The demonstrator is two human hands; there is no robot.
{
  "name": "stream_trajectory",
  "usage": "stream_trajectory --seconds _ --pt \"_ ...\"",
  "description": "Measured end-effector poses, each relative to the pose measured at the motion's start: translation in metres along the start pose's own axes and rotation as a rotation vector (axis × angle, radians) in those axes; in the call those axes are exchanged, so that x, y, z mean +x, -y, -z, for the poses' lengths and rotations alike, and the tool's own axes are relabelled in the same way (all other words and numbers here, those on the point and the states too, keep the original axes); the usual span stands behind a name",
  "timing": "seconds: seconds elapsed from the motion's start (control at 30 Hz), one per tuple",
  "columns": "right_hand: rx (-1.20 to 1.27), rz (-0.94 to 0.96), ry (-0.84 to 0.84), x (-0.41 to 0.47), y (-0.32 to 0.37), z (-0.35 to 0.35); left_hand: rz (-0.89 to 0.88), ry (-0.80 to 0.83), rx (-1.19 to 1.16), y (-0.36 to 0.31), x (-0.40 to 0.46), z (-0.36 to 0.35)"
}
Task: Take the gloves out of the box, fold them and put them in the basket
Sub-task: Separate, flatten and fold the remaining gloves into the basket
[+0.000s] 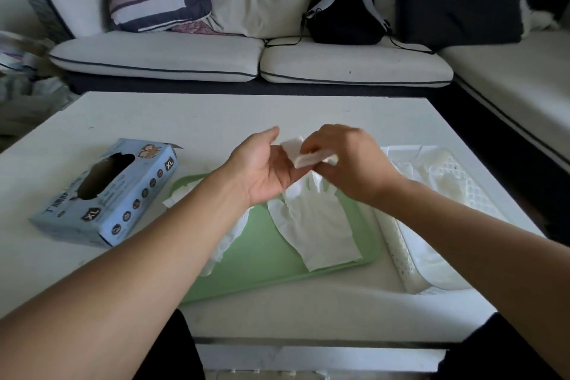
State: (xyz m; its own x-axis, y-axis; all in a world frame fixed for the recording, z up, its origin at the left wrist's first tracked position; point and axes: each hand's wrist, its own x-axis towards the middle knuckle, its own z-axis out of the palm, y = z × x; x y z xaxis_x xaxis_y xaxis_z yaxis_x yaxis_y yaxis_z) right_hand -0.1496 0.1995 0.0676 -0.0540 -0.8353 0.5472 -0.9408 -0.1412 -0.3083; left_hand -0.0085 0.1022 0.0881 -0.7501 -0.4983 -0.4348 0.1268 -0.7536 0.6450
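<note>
A green mat [271,256] lies in the middle of a white table [216,114], and everything else sits around it. Just left of the mat is a blue glove box [106,194], lying flat with its oval opening facing up. Just right of the mat is a white perforated basket [398,256], with pale folded gloves inside it, hard to tell apart. On the mat a white glove [314,225] lies flat, its long axis running from cuff at the near right edge of the mat to fingers at the far side, under the hands. A second, crumpled glove [228,241] lies on the left part of the mat, largely hidden by the left forearm. Above the far edge of the mat both hands hold a small folded glove [303,153]: the right hand [348,160] pinches it with curled fingers, while the left hand [265,170] is palm up, fingers loosely extended beneath it. Beyond the table stands a pale sofa [200,58] with cushions and a black backpack [345,12].
</note>
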Motion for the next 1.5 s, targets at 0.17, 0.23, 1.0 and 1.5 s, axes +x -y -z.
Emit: stream_trajectory --seconds 0.17,0.23,1.0,1.5 --pt "0.864 -0.514 -0.014 0.015 -0.011 0.033 -0.103 -0.319 0.640 -0.001 0.003 0.004" --pt "1.062 -0.657 0.067 0.014 -0.016 0.045 -0.310 -0.394 0.766 -0.003 0.008 0.007" --pt "1.029 -0.685 0.212 0.013 -0.020 0.062 -0.296 0.186 1.031 -0.023 -0.007 0.017" --pt "0.818 -0.751 0.877 0.001 -0.019 0.066 -0.115 0.210 1.035 -0.007 -0.022 0.004"
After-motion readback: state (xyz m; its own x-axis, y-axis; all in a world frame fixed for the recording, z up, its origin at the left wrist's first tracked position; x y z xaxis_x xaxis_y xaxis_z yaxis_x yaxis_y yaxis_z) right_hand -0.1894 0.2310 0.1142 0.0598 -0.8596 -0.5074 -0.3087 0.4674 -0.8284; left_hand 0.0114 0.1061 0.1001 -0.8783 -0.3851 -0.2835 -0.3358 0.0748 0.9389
